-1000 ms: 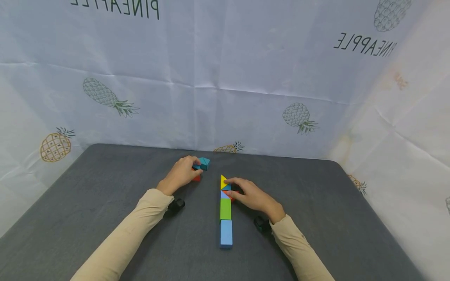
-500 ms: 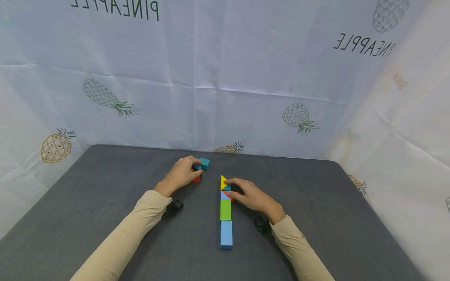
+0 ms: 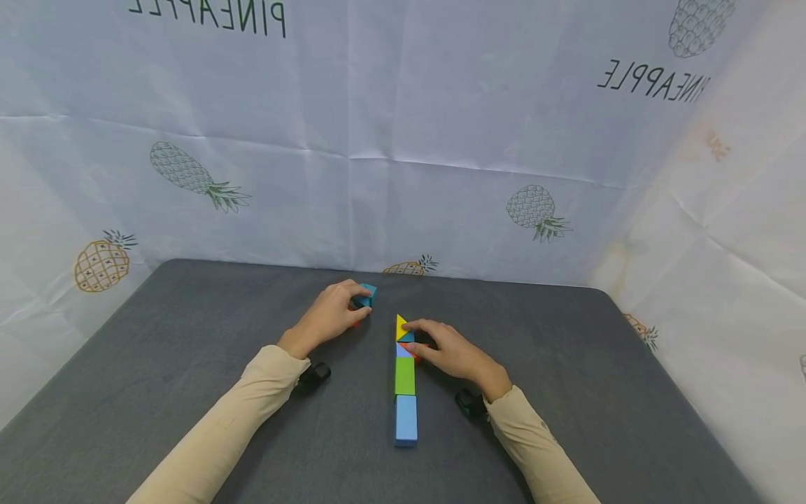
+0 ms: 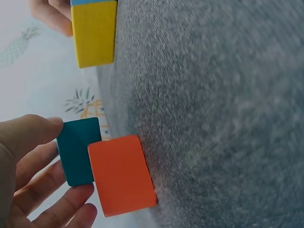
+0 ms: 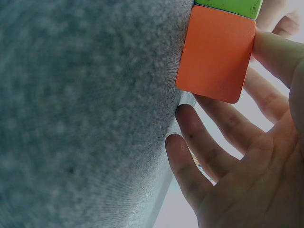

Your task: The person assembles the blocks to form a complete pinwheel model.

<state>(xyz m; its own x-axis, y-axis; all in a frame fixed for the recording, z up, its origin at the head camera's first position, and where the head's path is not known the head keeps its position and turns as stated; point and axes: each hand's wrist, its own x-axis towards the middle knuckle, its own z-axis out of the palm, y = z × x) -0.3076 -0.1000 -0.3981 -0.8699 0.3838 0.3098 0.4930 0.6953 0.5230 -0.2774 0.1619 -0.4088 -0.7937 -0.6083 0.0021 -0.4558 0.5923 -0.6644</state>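
Note:
My left hand (image 3: pixel 327 311) pinches a teal block (image 4: pixel 78 152) between thumb and fingers at the far middle of the table. An orange-red block (image 4: pixel 122 175) overlaps it in the left wrist view and is mostly covered by the hand in the head view. My right hand (image 3: pixel 450 350) touches the far part of a row of blocks. Its index finger reaches the yellow triangular block (image 3: pixel 399 327) beside a blue triangle (image 3: pixel 408 337). The thumb lies at an orange triangular block (image 5: pixel 216 54) paired with a violet triangle (image 3: pixel 401 351).
Toward me the row continues with a green block (image 3: pixel 404 376) and a blue block (image 3: pixel 406 420). The grey table (image 3: pixel 535 448) ends in front of a pineapple-print cloth (image 3: pixel 441 140). Black wrist cameras sit under both wrists.
My left hand has shifted slightly right, covering more of the teal and orange-red blocks. The right hand and the row have not visibly moved.

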